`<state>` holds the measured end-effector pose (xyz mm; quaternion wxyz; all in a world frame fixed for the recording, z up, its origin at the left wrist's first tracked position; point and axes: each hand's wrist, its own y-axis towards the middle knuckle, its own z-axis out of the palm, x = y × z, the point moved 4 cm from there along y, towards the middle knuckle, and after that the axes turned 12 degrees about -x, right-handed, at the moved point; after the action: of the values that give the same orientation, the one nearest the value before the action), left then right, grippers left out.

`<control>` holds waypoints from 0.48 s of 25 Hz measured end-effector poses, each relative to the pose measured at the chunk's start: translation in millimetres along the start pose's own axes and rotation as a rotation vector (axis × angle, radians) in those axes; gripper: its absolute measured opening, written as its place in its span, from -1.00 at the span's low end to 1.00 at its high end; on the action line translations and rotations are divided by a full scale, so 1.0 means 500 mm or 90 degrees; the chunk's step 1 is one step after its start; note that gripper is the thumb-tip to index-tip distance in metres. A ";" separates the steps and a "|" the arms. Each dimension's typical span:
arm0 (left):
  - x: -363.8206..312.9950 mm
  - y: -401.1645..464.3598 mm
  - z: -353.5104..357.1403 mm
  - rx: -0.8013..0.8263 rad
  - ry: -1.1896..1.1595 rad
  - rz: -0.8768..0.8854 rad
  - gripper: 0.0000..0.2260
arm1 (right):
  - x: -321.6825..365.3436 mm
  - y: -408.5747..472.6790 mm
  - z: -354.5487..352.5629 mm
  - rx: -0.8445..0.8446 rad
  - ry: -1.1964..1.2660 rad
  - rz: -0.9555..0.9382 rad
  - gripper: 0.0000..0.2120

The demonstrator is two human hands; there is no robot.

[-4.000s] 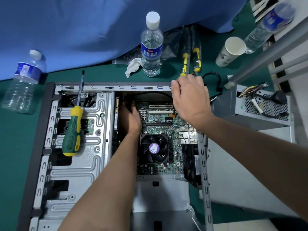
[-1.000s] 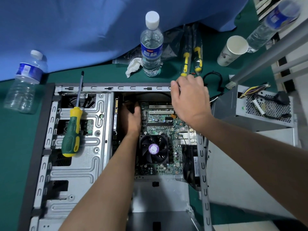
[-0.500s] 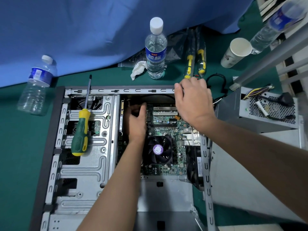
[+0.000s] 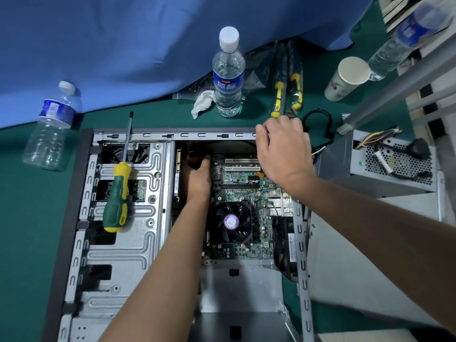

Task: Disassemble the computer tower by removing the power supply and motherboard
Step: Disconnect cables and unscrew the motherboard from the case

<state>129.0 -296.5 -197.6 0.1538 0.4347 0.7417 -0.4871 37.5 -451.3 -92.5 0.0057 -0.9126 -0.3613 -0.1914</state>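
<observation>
Both hands have hardly shifted: left hand (image 4: 197, 177), grip hidden, reaches down the motherboard's (image 4: 243, 213) far-left edge, right hand (image 4: 283, 150) curled over the case rim (image 4: 172, 135).

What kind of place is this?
Probably a repair workbench: an opened computer case lies on a green mat, with a screwdriver on it and a power supply taken out beside it.

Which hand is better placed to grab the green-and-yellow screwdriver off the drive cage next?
Probably the left hand: it is inside the grey metal case right beside the drive cage where the green-and-yellow screwdriver lies. The right hand is at the far top rail.
</observation>
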 end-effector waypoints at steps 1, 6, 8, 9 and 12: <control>0.000 -0.005 -0.002 -0.005 -0.005 0.014 -0.76 | 0.000 0.000 0.000 -0.002 -0.001 0.000 -0.62; 0.005 -0.039 -0.015 0.063 0.048 0.087 -0.44 | -0.001 -0.001 0.002 -0.004 -0.006 -0.004 -0.61; 0.012 -0.055 -0.024 0.062 0.105 0.112 -0.48 | -0.001 0.000 0.003 -0.003 -0.009 -0.005 -0.61; 0.015 -0.065 -0.033 0.042 0.141 0.129 -0.51 | 0.000 -0.001 0.003 -0.002 -0.008 -0.004 -0.61; 0.025 -0.095 -0.059 -0.021 0.211 0.199 -0.54 | 0.000 0.001 0.002 0.004 -0.002 0.000 -0.61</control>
<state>90.0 -272.1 -163.8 0.1106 0.6156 0.6884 -0.3673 38.2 -451.5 -93.5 0.0083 -0.9129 -0.3618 -0.1887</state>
